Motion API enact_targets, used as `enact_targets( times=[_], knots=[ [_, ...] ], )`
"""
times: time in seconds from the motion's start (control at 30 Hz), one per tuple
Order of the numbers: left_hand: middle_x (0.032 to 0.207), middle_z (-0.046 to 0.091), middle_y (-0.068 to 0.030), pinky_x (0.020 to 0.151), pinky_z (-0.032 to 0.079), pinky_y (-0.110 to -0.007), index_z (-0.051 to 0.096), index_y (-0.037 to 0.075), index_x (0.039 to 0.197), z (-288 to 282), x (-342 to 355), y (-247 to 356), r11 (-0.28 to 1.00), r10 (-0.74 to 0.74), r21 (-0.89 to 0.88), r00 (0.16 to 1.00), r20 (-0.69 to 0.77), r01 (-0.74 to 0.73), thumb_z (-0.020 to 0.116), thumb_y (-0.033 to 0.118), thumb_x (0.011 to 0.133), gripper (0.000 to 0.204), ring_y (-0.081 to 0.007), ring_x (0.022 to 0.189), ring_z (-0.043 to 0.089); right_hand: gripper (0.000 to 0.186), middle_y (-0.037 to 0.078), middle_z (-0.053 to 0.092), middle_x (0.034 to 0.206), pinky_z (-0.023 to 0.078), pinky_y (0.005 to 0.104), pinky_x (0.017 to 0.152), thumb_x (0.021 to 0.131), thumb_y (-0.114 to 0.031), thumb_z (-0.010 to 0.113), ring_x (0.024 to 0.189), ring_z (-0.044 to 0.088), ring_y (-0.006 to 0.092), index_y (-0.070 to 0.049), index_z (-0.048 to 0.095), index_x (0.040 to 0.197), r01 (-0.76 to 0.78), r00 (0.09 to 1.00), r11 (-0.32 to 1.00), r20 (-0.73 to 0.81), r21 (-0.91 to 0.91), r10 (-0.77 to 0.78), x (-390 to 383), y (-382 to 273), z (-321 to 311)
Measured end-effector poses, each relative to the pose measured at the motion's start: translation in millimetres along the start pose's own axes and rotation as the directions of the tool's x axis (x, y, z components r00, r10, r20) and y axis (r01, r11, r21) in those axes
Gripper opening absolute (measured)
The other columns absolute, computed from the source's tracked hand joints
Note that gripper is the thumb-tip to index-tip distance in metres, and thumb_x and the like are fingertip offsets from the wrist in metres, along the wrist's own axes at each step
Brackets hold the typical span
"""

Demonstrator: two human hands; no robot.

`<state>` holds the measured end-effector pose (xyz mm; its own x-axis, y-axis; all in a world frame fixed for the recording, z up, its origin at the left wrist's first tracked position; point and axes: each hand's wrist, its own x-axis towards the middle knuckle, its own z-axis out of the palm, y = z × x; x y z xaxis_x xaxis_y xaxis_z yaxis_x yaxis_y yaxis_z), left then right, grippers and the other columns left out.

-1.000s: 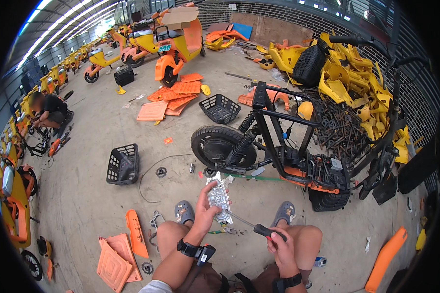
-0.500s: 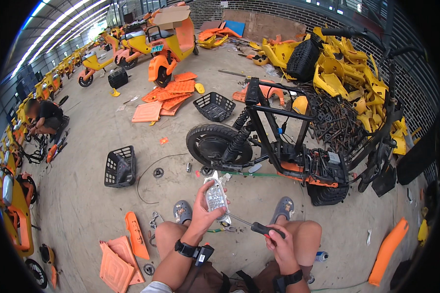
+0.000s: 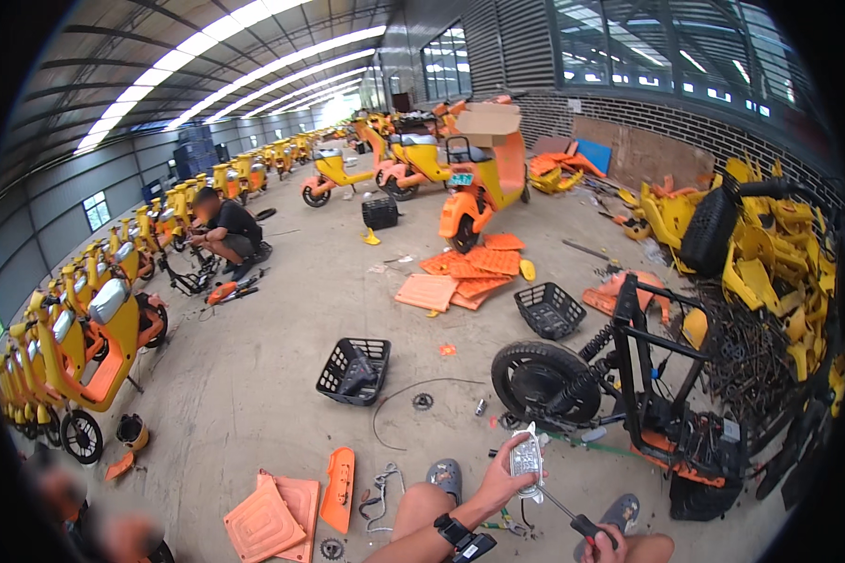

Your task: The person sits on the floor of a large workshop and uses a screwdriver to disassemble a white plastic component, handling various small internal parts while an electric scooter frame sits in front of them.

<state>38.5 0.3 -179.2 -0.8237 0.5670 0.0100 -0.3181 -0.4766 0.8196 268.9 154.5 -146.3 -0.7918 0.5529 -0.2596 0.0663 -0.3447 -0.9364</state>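
My left hand (image 3: 503,481) is closed round a clear lamp with a silvery rim (image 3: 527,457), held up above the floor between my knees. In my right hand (image 3: 606,546), at the lower edge of the view, is a screwdriver (image 3: 585,524) with a black and red handle. Its thin shaft slants up to the lamp's lower edge; whether the tip sits in a screw is too small to tell. A pair of pliers (image 3: 511,524) lies on the floor below the lamp. Ahead to the right stands a stripped black scooter frame (image 3: 637,375) with its rear wheel (image 3: 546,383).
Black crates (image 3: 354,371) and orange panels (image 3: 270,518) lie on the concrete floor. Yellow body parts (image 3: 760,253) are heaped at right beside dark metal parts (image 3: 751,352). One person (image 3: 227,228) squats at left near scooters (image 3: 113,347); blurred people (image 3: 113,525) show at lower left.
My view has swung left and up, so the scene and both hands sit farther right and lower. Both hands keep their hold, with the screwdriver still at the lamp's lower edge.
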Motion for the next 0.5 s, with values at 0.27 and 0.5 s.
enact_targets(
  times=[0.27, 0.5],
  knots=[
    [0.131, 0.057, -0.0172, 0.090, 0.056, -0.040, 0.028, 0.011, 0.148, -1.2, -3.9, 6.6, 0.987, -0.096, -0.136, 0.992, -0.088, 0.083, 0.059, -0.018, 0.080, 0.080, -0.0298, 0.106, 0.066, 0.018, -0.003, 0.044, 0.063, 0.032, 0.0223, 0.051, 0.100, -0.024, 0.054, 0.053, 0.040, 0.0077, -0.009, 0.056, 0.089, 0.025, 0.998, 0.996, -0.057, 0.089, -0.020, -0.6, -1.6, -7.2],
    [0.122, 0.060, -0.0195, 0.087, 0.056, -0.042, 0.026, 0.014, 0.151, -3.9, -2.1, 11.9, 0.985, -0.071, -0.168, 0.988, -0.135, 0.048, 0.058, -0.015, 0.080, 0.082, -0.0301, 0.097, 0.066, 0.024, 0.007, 0.055, 0.065, 0.037, 0.0254, 0.046, 0.092, -0.011, 0.063, 0.050, 0.047, 0.0122, 0.003, 0.060, 0.112, 0.063, 0.995, 0.931, -0.093, 0.360, -0.032, 17.0, 22.7, -15.1]
  ],
)
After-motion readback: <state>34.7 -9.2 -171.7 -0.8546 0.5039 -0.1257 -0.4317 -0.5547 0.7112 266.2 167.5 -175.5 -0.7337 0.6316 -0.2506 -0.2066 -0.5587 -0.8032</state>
